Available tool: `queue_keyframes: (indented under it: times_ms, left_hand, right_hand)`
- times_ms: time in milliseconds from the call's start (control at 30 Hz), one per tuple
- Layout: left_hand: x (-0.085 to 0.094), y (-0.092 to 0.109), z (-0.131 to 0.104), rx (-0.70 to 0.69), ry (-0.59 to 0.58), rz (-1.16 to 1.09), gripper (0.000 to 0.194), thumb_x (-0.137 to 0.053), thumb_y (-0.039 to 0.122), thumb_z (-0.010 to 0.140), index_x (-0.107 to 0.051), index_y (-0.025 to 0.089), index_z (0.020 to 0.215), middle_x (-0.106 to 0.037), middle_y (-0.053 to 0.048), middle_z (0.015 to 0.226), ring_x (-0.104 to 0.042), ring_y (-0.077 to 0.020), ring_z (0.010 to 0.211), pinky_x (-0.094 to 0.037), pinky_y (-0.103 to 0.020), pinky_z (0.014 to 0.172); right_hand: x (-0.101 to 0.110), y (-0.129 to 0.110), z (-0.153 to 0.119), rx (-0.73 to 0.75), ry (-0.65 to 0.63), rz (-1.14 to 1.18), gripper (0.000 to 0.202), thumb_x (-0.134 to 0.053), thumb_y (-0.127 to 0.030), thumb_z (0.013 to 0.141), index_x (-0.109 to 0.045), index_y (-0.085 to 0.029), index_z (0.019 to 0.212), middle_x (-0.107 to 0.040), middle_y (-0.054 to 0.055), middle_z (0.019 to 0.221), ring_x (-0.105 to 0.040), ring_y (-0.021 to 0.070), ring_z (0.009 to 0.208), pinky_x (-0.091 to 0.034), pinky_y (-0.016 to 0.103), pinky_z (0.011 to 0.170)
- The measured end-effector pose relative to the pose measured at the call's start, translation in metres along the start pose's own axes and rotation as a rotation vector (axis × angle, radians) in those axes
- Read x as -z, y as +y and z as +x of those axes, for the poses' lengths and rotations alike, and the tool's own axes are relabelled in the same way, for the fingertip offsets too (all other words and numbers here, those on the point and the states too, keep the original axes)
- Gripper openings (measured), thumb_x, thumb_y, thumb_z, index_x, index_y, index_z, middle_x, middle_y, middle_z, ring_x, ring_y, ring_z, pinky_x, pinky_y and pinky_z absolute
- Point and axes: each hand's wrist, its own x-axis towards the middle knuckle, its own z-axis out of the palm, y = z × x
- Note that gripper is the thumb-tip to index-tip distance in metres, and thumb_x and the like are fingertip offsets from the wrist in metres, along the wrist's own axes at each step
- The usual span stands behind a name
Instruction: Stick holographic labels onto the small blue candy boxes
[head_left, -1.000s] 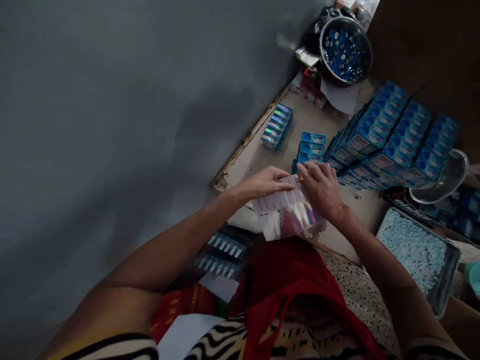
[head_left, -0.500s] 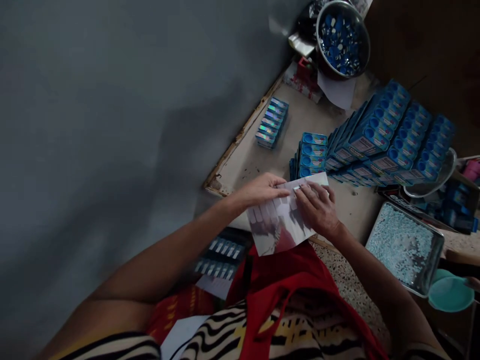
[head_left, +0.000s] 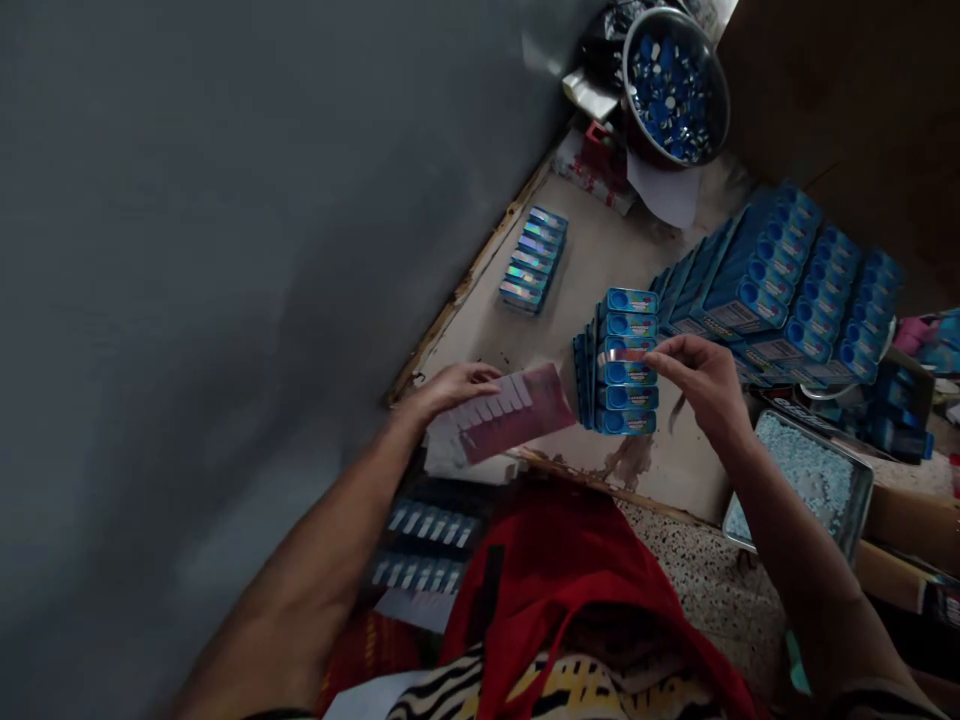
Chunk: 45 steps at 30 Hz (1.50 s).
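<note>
My left hand [head_left: 457, 388] is closed on the left end of a shiny sticker sheet [head_left: 517, 413], which tilts over the table's front edge. Between the thumb and fingers of my right hand [head_left: 696, 378] is one end of a small shiny strip [head_left: 624, 355]. The strip lies over or just above a row of small blue boxes [head_left: 628, 398]; whether it touches them I cannot tell. Further left, a second row of blue boxes [head_left: 534, 258] carries shiny strips on its tops.
Tall stacks of blue boxes [head_left: 750, 270] stand at the right. A pot [head_left: 726, 110] of blue and white pieces is at the back, with a red object [head_left: 600, 145] beside it. A metal tray [head_left: 862, 505] of pale blue pieces lies at the right. Grey wall [head_left: 187, 250] fills the left.
My hands have moved apart. The sheet has gone left with my left hand, and my right hand has left it and moved right, now pinching a strip over the near box row.
</note>
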Motion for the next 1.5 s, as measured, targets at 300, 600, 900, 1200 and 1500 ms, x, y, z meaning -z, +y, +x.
queue_keyframes:
  times_ms: [300,600,900,1200,1500]
  left_hand:
    - [-0.068,0.132,-0.009,-0.388,-0.026,-0.363,0.068,-0.085,0.067,0.072,-0.073,0.017,0.117,-0.077,-0.010,0.103,-0.070,-0.0219,0.093,-0.054,-0.031,0.083]
    - [-0.087,0.132,0.016,-0.278,-0.120,-0.453,0.048,-0.092,0.059,0.065,-0.071,0.016,0.074,-0.068,-0.003,0.072,-0.058,-0.0138,0.066,-0.046,-0.028,0.064]
    - [-0.083,0.155,0.031,-0.343,-0.047,-0.360,0.040,-0.079,0.052,0.080,-0.057,0.020,0.067,-0.057,0.001,0.063,-0.047,-0.0112,0.058,-0.037,-0.026,0.055]
    - [-0.099,0.132,0.055,-0.233,-0.088,-0.394,0.047,-0.086,0.058,0.072,-0.060,0.019,0.069,-0.056,0.002,0.064,-0.049,-0.0115,0.060,-0.037,-0.025,0.055]
    - [-0.106,0.128,-0.009,-0.389,0.390,-0.390,0.034,-0.082,0.048,0.085,-0.069,0.020,0.098,-0.068,-0.001,0.087,-0.059,-0.0126,0.072,-0.049,-0.025,0.068]
  right_hand:
    - [-0.003,-0.011,0.044,-0.048,-0.081,0.008,0.042,-0.087,-0.058,0.075,-0.070,-0.019,0.079,-0.061,-0.002,0.067,-0.051,0.0116,0.062,-0.041,0.023,0.053]
    - [-0.013,-0.009,0.059,0.056,-0.053,-0.160,0.039,-0.075,-0.057,0.087,-0.070,-0.019,0.078,-0.058,-0.002,0.064,-0.048,0.0118,0.061,-0.034,0.026,0.058]
    - [-0.028,-0.011,0.087,0.098,0.220,-0.781,0.016,-0.068,-0.034,0.091,-0.075,-0.021,0.084,-0.070,0.003,0.073,-0.060,0.0197,0.071,-0.038,0.031,0.068]
    - [-0.027,0.004,0.104,-0.084,0.238,-0.815,0.027,-0.076,-0.037,0.084,-0.064,-0.021,0.102,-0.065,0.000,0.077,-0.061,0.0222,0.073,-0.044,0.034,0.073]
    - [-0.017,-0.021,0.077,0.151,0.253,-0.311,0.033,-0.067,-0.057,0.098,-0.053,-0.027,0.103,-0.048,-0.006,0.064,-0.056,0.0173,0.062,-0.045,0.030,0.060]
